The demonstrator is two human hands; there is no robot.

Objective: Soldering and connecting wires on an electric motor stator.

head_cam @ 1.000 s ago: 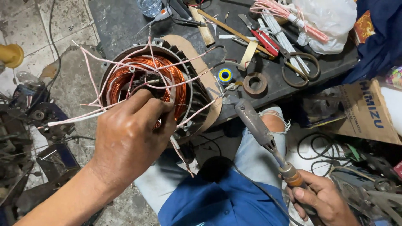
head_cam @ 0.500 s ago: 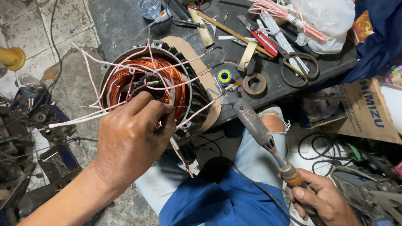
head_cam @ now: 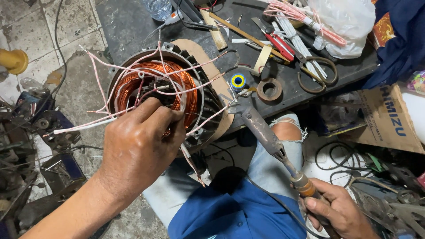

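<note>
A motor stator (head_cam: 155, 95) is worked on at the near edge of a dark workbench (head_cam: 133, 26).

Its wires are pinched by the left hand (head_cam: 139, 148); a soldering iron (head_cam: 270, 141) is gripped by the right hand (head_cam: 336, 212). Scissors (head_cam: 316, 73) and tape rolls (head_cam: 268, 89) are scattered nearby; cracked tile floor (head_cam: 35, 26) is seen left.

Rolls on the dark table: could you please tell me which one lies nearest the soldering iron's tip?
The small solder spool with the blue and yellow face. It sits just above the soldering iron tip, while the brown tape roll lies farther right.
</note>
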